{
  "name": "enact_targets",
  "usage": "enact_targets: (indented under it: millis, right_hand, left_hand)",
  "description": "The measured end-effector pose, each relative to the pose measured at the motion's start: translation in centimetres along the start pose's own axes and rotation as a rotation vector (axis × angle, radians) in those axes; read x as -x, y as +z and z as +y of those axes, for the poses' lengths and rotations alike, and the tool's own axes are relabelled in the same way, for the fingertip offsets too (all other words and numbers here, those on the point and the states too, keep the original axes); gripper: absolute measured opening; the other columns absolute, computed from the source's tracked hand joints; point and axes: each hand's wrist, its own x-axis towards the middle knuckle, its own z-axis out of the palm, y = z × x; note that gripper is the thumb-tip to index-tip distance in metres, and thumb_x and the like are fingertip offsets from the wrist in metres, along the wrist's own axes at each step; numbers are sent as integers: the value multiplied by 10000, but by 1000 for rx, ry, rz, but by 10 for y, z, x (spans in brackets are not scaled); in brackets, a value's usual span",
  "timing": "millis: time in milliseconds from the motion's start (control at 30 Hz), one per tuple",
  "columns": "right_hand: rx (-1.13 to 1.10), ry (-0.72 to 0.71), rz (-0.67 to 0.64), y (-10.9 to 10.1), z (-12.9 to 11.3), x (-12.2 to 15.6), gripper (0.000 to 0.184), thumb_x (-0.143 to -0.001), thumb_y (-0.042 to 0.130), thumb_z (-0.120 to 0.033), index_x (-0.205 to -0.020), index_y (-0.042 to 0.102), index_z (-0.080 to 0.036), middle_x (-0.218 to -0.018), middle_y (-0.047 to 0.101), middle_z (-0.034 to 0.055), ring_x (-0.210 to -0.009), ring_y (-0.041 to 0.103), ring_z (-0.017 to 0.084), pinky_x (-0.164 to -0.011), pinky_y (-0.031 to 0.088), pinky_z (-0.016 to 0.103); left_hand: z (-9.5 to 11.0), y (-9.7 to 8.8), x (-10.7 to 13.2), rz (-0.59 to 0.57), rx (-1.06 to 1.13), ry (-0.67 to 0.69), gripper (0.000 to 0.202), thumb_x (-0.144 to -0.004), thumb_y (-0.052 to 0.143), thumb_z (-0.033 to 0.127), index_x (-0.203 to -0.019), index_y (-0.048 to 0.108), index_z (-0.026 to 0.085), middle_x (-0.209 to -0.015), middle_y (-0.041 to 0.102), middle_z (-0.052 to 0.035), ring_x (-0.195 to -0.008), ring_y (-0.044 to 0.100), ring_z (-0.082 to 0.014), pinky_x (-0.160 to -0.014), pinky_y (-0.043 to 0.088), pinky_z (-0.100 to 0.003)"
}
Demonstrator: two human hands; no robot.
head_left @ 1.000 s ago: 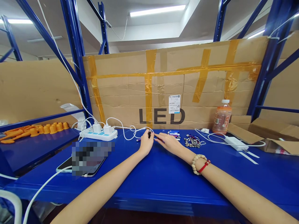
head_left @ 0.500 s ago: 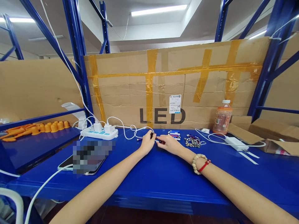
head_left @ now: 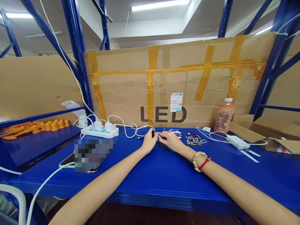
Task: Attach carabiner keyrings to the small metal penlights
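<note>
Both my hands meet over the middle of the blue shelf. My left hand (head_left: 150,141) is closed in a pinch around a small dark piece (head_left: 153,133) with a shiny tip; its kind is too small to tell. Just beside it, my right hand (head_left: 172,142) pinches a thin dark stick-like piece (head_left: 162,137) that points at the left hand's fingers. Whether the two pieces touch I cannot tell. A slim blue stick (head_left: 141,137) lies left of my left hand. Behind my right hand is a row of slim blue, white and red sticks (head_left: 176,133).
Right of my hands lies a pile of small silver and blue parts (head_left: 194,139). A white power adapter (head_left: 237,142), a drink bottle (head_left: 224,116) and an open carton (head_left: 276,134) stand farther right. At left are a power strip (head_left: 101,131) and a partly blurred phone (head_left: 67,162).
The view has shifted slightly. My hands stay close together; the thin piece in my right hand now sits a little higher against the left fingers, and the left hand's dark piece shows more.
</note>
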Motion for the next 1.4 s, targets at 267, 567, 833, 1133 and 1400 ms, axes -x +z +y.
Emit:
enact_targets:
  millis: [267, 567, 833, 1133, 1400]
  right_hand:
    - [71, 104, 224, -6, 9, 0, 194, -847, 382, -244, -749, 532, -169, -612, 461, -4, -539, 432, 105, -529, 315, 213]
    - [95, 24, 229, -6, 5, 1, 250, -874, 339, -285, -927, 549, -160, -709, 515, 36, -640, 490, 131, -581, 367, 219]
    - [147, 28, 154, -6, 5, 1, 292, -880, 319, -288, -1033, 535, -165, -771, 543, 60, -708, 520, 150, -621, 391, 235]
    - [150, 28, 125, -7, 3, 0, 294, -874, 326, -251, -1050, 531, -137, -783, 551, 71, -710, 528, 156, -633, 410, 246]
    - [146, 18, 76, -7, 6, 1, 311, -869, 337, -261, -1096, 507, -135, -823, 568, 75, -756, 549, 165, -674, 437, 263]
  left_hand:
    - [0, 1, 3, -55, -40, 15, 163, -837, 324, 339, -788, 406, 206, -629, 480, 37, -604, 476, -112, -634, 378, -239]
    - [-4, 1, 2, -130, -165, 73, 175, -822, 356, 311, -839, 502, 217, -662, 530, 19, -662, 517, -140, -689, 405, -260]
    - [-6, 2, 1, -150, -144, 65, 167, -813, 382, 300, -794, 517, 204, -610, 531, 19, -621, 519, -144, -659, 407, -261]
    - [-5, 2, 1, -127, -101, 55, 192, -832, 342, 297, -793, 497, 191, -597, 502, 31, -599, 495, -121, -640, 394, -240]
    - [-3, -4, 2, -25, -283, 29, 136, -826, 396, 269, -929, 474, 226, -916, 571, -18, -867, 534, -168, -753, 397, -291]
